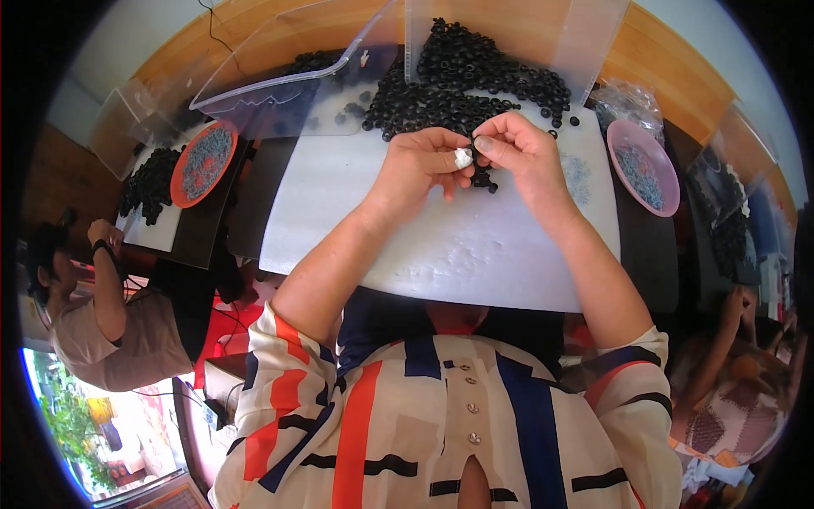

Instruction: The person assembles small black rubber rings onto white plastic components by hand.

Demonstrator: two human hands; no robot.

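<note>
A small black piece (474,144) is between the fingertips of the two hands, over the far part of the white sheet (458,259). The left hand (421,163), with something white (463,159) at its thumb, pinches from the left; the right hand (524,153) has thumb and forefinger nearly together at its right side. Neither hand is clearly nearer. Its long axis cannot be told. The pile of black rings (462,68) lies beyond; a few loose pieces (483,179) are just nearer.
</note>
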